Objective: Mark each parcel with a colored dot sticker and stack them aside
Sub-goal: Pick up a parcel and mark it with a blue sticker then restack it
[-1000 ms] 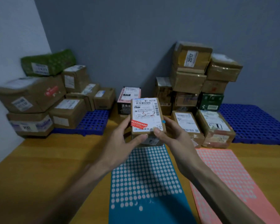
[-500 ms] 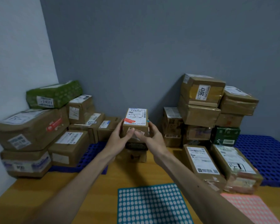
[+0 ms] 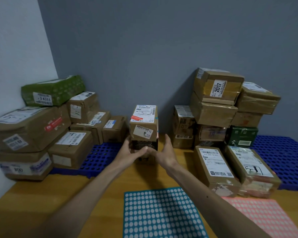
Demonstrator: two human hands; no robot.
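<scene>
Change since half a second ago: the small parcel (image 3: 143,123) that both hands carried in the air now sits on top of a dark box (image 3: 144,145) at the back centre of the counter (image 3: 100,184); the hands have let go of it and dropped lower.
Left pile: brown cartons with a green parcel (image 3: 52,91) on top fill the left corner, partly on a blue plastic pallet (image 3: 100,155).
Left hand: the left hand (image 3: 130,151) is at the lower left edge of the dark box, fingers loosely curled against it, holding nothing.
Small parcel: upright, white shipping label on top with a red strip across it, a second label tilted on its front face, and a tiny blue mark at its right edge; whether that is a dot sticker cannot be told.
Right hand: the right hand (image 3: 165,152) is just right of the dark box, palm turned inward, fingers spread and clear of the parcel above.
Blue sticker sheet: a teal sheet of white dots (image 3: 160,213) lies flat on the counter below the hands.
Right pile: a tall stack of taped cartons (image 3: 217,100) leans at the wall, with a dark green box (image 3: 242,138) low in it.
Near parcels: two long parcels (image 3: 213,165) lie side by side in front of that stack, close to the right forearm.
Pink sheet: a pink dot sheet (image 3: 265,217) lies at the right, its far end at those two parcels.
Surface and room: wooden counter, grey-blue back wall, white wall at left.
</scene>
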